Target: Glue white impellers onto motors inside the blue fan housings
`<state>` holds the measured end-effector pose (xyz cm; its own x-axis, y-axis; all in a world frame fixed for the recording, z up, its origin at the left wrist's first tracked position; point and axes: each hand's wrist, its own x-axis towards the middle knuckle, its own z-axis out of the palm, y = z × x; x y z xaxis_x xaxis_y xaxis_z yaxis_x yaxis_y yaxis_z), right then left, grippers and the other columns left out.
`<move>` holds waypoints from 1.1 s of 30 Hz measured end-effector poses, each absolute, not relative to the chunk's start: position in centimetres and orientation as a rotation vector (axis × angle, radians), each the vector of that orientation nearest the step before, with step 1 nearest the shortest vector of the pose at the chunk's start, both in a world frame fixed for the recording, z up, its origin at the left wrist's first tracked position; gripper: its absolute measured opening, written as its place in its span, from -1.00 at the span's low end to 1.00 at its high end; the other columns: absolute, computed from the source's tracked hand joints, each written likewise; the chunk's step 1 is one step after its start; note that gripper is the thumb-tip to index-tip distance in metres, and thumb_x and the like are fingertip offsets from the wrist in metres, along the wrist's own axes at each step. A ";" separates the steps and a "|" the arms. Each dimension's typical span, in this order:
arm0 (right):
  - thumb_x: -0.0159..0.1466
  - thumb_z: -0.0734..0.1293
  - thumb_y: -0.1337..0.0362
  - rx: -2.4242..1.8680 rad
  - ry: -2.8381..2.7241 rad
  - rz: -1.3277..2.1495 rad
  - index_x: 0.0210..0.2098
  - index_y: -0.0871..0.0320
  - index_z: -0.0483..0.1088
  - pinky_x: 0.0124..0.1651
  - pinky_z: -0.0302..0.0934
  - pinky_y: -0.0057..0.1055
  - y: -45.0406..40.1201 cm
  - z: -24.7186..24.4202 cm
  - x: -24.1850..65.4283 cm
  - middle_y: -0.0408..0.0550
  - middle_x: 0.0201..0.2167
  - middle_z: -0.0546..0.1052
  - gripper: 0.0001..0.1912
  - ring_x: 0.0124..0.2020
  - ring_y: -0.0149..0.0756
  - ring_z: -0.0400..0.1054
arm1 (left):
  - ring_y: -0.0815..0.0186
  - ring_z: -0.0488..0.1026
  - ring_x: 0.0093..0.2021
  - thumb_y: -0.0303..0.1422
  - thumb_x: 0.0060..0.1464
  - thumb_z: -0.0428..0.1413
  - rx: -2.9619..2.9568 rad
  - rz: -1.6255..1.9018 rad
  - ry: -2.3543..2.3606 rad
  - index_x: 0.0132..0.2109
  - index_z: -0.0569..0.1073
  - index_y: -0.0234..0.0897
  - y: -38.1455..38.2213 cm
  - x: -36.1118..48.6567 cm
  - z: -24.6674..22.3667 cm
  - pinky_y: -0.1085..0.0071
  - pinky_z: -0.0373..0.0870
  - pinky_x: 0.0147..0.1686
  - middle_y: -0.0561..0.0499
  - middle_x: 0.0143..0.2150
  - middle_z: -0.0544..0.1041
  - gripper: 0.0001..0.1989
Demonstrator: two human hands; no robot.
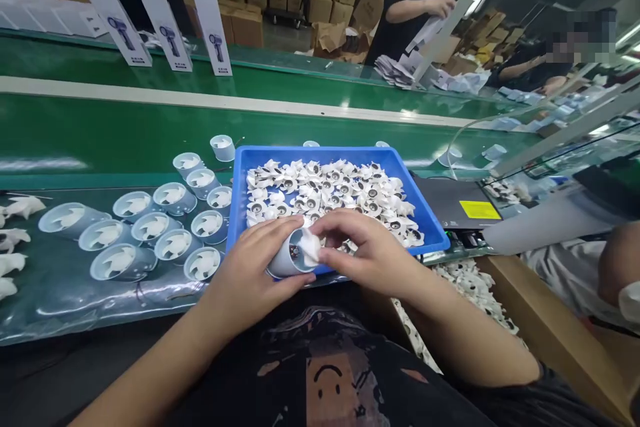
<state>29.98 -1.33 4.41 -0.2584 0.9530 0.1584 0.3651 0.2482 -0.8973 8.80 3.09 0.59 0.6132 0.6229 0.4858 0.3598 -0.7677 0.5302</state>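
Observation:
My left hand (255,260) is wrapped round a pale blue cylindrical fan housing (285,260), its open end turned to the right. Inside it I can make out small dark parts. Between the thumb and fingers of my right hand (360,247) is a white fan impeller (309,247), held at the mouth of the housing. Whether the two parts touch I cannot tell. Just beyond my hands, a blue tray (320,152) holds many loose white impellers with dark round hubs. To the left, several blue housings (120,263) stand with white blades inside.
A green conveyor belt (125,127) runs across behind the tray. White fan boxes (213,33) stand on its far side, where other people (400,7) work. At right are a black device with a yellow label (479,209) and a cardboard box (540,320) of impellers.

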 end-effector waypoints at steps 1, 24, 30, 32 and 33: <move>0.24 0.43 0.33 -1.247 -1.885 0.828 -0.15 0.12 0.48 -0.03 0.31 -0.30 -1.5 4.9 29.5 -0.05 -0.16 0.44 -0.82 -0.15 -0.34 0.37 | 0.09 0.54 0.06 -0.20 0.12 0.24 2.511 0.983 0.768 0.16 0.39 -0.26 2.8 8.8 0.7 0.16 0.44 0.13 -0.14 0.07 0.59 -0.50; 0.24 0.41 -0.01 -1.426 -1.293 0.707 -0.40 -0.01 0.64 -0.15 0.52 -0.41 -8.7 -0.8 34.8 0.09 -0.18 0.63 -0.74 -0.13 -0.10 0.57 | -0.04 0.44 0.11 -0.15 0.14 0.21 2.025 0.807 2.224 0.05 0.47 -0.35 19.1 -7.1 5.1 -0.05 0.37 0.11 -0.23 0.04 0.51 -0.57; 0.22 0.41 -0.07 -1.383 -1.273 0.634 -0.46 -0.02 0.62 -0.21 0.52 -0.43 -7.2 0.8 31.5 0.09 -0.30 0.63 -0.69 -0.17 -0.12 0.58 | 0.17 0.51 -0.03 -0.21 0.26 0.15 1.885 0.464 2.257 0.06 0.46 -0.31 27.1 -7.1 3.3 0.11 0.49 -0.04 -0.11 0.03 0.52 -0.68; 0.24 0.40 -0.03 -1.380 -1.295 0.667 -0.42 -0.04 0.62 -0.17 0.52 -0.40 -7.4 0.5 31.7 0.08 -0.27 0.63 -0.74 -0.11 -0.10 0.56 | 0.18 0.52 -0.06 -0.22 0.26 0.15 1.882 0.404 2.218 0.07 0.45 -0.31 28.0 -6.7 3.1 0.14 0.51 -0.07 -0.11 0.02 0.52 -0.68; 0.25 0.40 -0.01 -1.382 -1.298 0.690 -0.40 -0.04 0.62 -0.14 0.53 -0.37 -7.7 0.0 32.1 0.08 -0.25 0.62 -0.75 -0.07 -0.08 0.55 | 0.19 0.53 -0.08 -0.21 0.26 0.15 1.890 0.385 2.188 0.07 0.45 -0.31 28.1 -6.8 3.2 0.15 0.52 -0.09 -0.11 0.01 0.53 -0.67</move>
<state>32.07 -7.71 0.04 0.2397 0.9396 0.2445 0.3229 0.1603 -0.9327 -6.82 28.06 3.19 -0.1459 0.9893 0.0018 0.9304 0.1366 0.3403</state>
